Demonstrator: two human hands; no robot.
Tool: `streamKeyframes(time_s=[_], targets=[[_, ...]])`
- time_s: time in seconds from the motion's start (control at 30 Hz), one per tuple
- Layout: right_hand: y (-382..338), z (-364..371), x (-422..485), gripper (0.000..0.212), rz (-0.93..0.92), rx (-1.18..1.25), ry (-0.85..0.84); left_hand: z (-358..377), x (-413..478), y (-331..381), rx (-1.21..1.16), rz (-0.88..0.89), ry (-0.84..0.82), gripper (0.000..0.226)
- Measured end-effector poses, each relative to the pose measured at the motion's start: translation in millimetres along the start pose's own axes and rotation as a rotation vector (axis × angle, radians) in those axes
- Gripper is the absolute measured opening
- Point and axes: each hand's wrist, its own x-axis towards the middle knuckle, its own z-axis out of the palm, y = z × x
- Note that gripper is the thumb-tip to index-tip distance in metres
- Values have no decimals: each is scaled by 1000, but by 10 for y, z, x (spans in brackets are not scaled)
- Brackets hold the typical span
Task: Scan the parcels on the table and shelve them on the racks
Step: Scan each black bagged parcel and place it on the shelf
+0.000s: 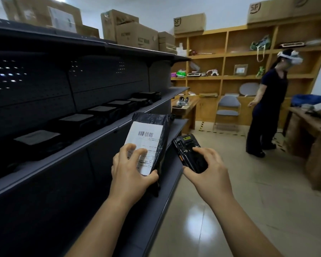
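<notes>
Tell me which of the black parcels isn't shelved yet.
The black parcel gripped in the left hand, barcode label facing up; the other parcels lie flat in a row on the rack shelf.

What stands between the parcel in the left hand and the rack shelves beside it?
Nothing visible does. The left hand holds the parcel right in front of the rack. Its middle shelf, however, already carries a row of black parcels.

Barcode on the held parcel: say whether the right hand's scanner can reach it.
Probably yes: the left hand grips the parcel below the barcode; the scanner in the right hand sits beside it, nothing between.
</notes>
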Motion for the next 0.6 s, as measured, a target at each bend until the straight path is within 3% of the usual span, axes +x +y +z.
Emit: streamKeyframes(time_s=[0.3,0.6], targets=[[1457,-206,1615,58,116,-137,127,2188,1509,278,-97,94,-132,61],[2992,-272,3385,61,93,-166,128,4087,2893,444,-111,86,-98,63]])
